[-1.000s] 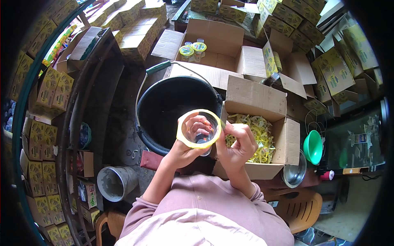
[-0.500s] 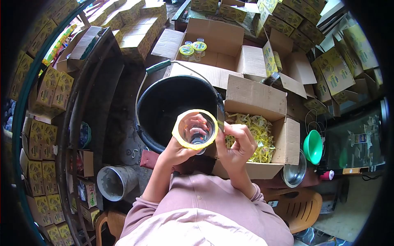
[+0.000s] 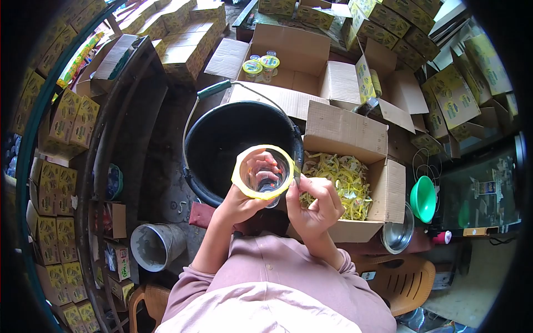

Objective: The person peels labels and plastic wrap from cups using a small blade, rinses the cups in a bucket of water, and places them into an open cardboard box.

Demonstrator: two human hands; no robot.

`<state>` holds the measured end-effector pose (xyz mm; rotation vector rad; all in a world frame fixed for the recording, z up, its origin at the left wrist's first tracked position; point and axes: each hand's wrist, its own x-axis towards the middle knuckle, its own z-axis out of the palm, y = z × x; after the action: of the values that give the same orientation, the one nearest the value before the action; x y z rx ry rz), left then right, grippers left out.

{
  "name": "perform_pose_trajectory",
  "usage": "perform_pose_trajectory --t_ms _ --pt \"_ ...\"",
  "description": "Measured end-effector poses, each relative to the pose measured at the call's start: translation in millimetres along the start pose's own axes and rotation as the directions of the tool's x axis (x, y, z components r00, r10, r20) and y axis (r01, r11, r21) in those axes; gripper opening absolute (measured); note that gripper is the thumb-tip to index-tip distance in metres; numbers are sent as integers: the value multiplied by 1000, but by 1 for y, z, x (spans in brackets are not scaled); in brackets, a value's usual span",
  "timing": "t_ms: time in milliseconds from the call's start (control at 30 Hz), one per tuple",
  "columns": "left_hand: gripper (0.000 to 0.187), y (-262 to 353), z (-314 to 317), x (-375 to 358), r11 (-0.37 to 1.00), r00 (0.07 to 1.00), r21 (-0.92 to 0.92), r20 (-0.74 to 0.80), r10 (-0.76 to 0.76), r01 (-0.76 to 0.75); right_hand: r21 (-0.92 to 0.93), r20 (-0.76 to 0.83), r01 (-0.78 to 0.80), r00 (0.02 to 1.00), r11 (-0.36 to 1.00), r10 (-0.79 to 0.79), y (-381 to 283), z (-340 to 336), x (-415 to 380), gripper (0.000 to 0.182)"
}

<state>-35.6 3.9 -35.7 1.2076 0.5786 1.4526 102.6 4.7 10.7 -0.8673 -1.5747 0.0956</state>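
Left hand (image 3: 242,204) closed round the cup (image 3: 264,173), fingers visible through its clear wall; mouth tilted up, yellow rim facing the wearer. Right hand (image 3: 316,206): thumb and index drawn together at the cup's right edge, other fingers curled; too small to tell whether anything thin is between them. Cup is held over the near right part of the bucket (image 3: 216,130). Bucket: black, wide, dark inside, contents hard to make out; wire handle with green grip (image 3: 214,89) lies toward its far side. Right of the bucket, scrap carton (image 3: 347,130), flaps up, a tangle of yellow and pale shreds (image 3: 351,180) inside. Beyond the bucket, big carton (image 3: 291,47), open, lidded tubs (image 3: 252,67) grouped in its left part. Far right of the bucket, another open carton (image 3: 408,91), small jar (image 3: 367,105) by its near flap. Further right, past the scrap carton: green bowl (image 3: 423,198), glass bowl (image 3: 395,232) nearer the wearer. Near left of the bucket, grey pail (image 3: 174,241), apart from it; red block (image 3: 200,215) just off the bucket's near edge. Edges: scrap carton's left side sits close to the bucket, little room between. More room left of the bucket, a floor strip (image 3: 166,186) running to the shelf (image 3: 108,105). Right hand has the scrap carton's near left corner close by.
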Motion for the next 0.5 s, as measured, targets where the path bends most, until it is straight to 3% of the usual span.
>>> perform_pose_trajectory --t_ms 267,400,500 --pt "72 1 2 -1 998 999 56 -1 -37 37 -33 -14 6 1000 999 -6 2 1 1 20" --pt "74 0 0 -1 996 997 86 70 -29 23 -8 12 -39 999 999 39 4 -1 3 19" --pt "74 3 0 -1 998 996 55 89 -30 25 167 52 -132 991 977 125 10 -4 4 18"
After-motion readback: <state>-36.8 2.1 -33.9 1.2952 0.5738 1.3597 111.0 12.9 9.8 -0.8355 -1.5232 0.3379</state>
